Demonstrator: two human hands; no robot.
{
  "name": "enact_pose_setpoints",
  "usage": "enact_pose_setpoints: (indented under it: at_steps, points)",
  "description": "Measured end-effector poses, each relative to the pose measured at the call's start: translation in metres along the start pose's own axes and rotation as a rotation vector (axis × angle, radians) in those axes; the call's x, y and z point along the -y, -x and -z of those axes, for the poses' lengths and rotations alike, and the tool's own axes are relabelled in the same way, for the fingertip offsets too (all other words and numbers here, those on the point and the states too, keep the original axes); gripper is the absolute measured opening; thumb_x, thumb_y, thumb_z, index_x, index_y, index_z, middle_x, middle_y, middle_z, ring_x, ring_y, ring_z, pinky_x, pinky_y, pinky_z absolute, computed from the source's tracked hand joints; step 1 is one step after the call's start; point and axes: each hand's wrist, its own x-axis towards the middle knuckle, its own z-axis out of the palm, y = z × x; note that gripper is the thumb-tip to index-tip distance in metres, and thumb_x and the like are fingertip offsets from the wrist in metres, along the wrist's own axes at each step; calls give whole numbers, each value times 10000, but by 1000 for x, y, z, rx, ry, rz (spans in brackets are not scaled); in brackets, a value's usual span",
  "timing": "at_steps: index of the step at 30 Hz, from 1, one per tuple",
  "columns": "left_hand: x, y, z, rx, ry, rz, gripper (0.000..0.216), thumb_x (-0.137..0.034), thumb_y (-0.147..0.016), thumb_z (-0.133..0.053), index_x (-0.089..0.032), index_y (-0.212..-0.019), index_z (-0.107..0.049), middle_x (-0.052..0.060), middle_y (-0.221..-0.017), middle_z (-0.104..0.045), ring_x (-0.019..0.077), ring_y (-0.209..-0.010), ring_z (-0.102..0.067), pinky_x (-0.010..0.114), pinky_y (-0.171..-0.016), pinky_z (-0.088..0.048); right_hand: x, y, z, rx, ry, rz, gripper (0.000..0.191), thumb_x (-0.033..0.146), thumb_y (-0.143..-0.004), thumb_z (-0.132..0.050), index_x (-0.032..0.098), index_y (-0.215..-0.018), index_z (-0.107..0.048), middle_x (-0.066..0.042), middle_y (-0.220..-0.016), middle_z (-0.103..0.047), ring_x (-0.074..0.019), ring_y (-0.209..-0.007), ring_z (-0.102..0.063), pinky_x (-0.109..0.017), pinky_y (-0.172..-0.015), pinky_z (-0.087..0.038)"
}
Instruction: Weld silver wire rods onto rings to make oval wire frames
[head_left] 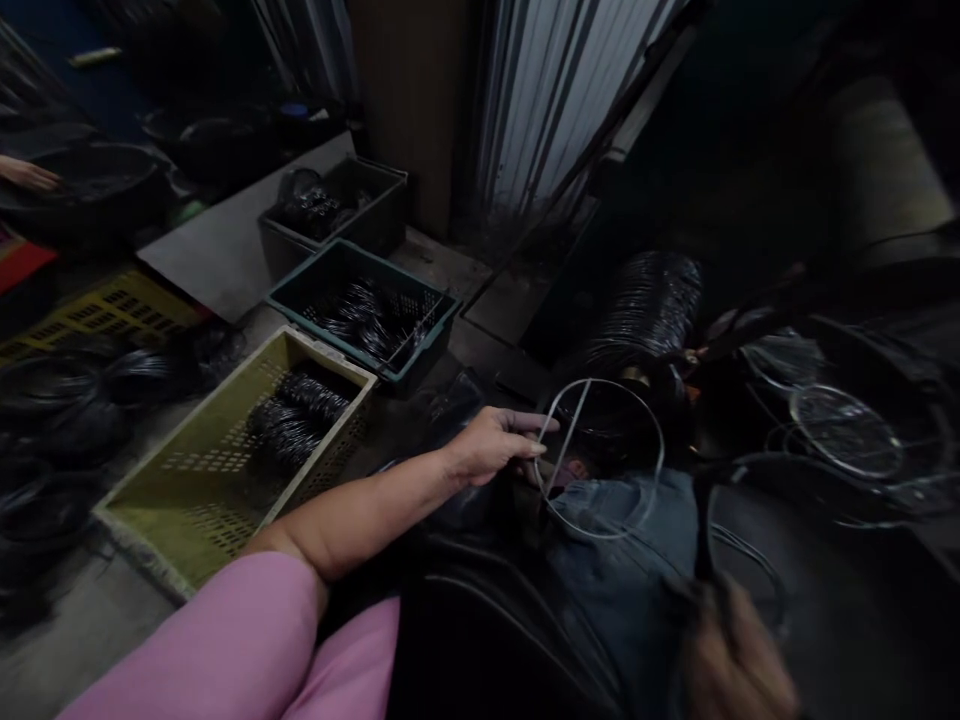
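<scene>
A wire ring held up in the left hand above blue-grey cloth.
The left hand (491, 440) pinches the left edge of the wire ring (568, 437), which has a straight bar across it, between thumb and fingers; the right hand (739, 650), blurred at lower right, looks curled by a dark item, though whether it grips that I cannot tell. The ring hangs over the blue-grey cloth (637, 510), right of the yellow crate (187, 425), whose far right corner holds dark wire pieces (300, 415).
</scene>
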Motion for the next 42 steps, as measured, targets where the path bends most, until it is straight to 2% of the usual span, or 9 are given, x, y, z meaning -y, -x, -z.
enact_pose_setpoints:
  at_steps: [4,10,15,18,25,31,36,40,42]
  points:
    - [-2,3,5,-20,-47,-33,467,-124,-597,-674,-75,-1061,-654,7,-562,-596,129,-444,-585,209,-432,-398,1,13,-7,-52,70,-71,449,403,-914,-413,160,-1277,-516,-140,-1145,-608,-296,-1068,-564,-486,-906,-457]
    - [-5,-1,0,-40,-83,-16,473,-139,-616,-707,-100,-1083,-645,45,-683,-650,134,-517,-606,263,-523,-484,42,-12,23,-73,-202,-61,307,329,-849,-557,187,-1104,-652,-79,-1072,-654,-240,-992,-609,-376,-890,-483]
    - [-3,1,-2,-32,-97,-40,463,-151,-633,-712,-107,-1089,-644,40,-670,-653,134,-515,-610,271,-548,-500,73,-40,30,226,-394,46,259,264,-853,-560,226,-1089,-660,-55,-971,-674,-199,-851,-631,-348,-796,-513]
    - [-5,3,-1,-47,-110,-66,439,-156,-639,-715,-116,-1072,-655,38,-690,-654,131,-526,-616,246,-532,-485,77,-48,24,363,-463,56,270,261,-865,-545,226,-1114,-643,-58,-1012,-663,-199,-913,-621,-368,-857,-493]
    - [-10,2,1,-54,-112,-83,444,-149,-625,-719,-113,-1064,-659,3,-629,-618,126,-496,-607,238,-518,-475,71,-48,14,434,-656,-6,346,232,-882,-508,213,-1225,-553,-60,-996,-665,-204,-959,-624,-407,-904,-473]
    - [-8,3,-1,-51,-110,-87,446,-149,-615,-720,-111,-1056,-661,-3,-617,-611,130,-491,-606,249,-519,-484,71,-49,22,370,-429,95,369,224,-870,-464,217,-1229,-550,-69,-1121,-612,-215,-1080,-549,-427,-963,-422]
    - [-9,4,-2,-55,-95,-80,446,-137,-619,-721,-108,-1059,-661,6,-621,-619,120,-493,-600,240,-522,-490,85,-51,30,436,-28,394,707,310,-801,-558,140,-1420,-262,-141,-1298,-466,-298,-1222,-380,-473,-966,-370]
    - [-11,6,-4,-52,-91,-80,452,-143,-618,-724,-114,-1065,-662,29,-674,-647,122,-516,-606,245,-535,-501,103,-61,26,400,241,608,512,278,-828,-567,105,-1295,-450,-128,-1029,-589,-268,-984,-517,-452,-880,-357]
    - [-12,7,-6,-53,-94,-71,463,-151,-611,-733,-111,-1067,-662,47,-703,-662,132,-537,-614,260,-546,-511,109,-67,23,402,320,678,443,279,-834,-585,127,-1242,-503,-112,-1019,-606,-266,-1004,-519,-458,-906,-311]
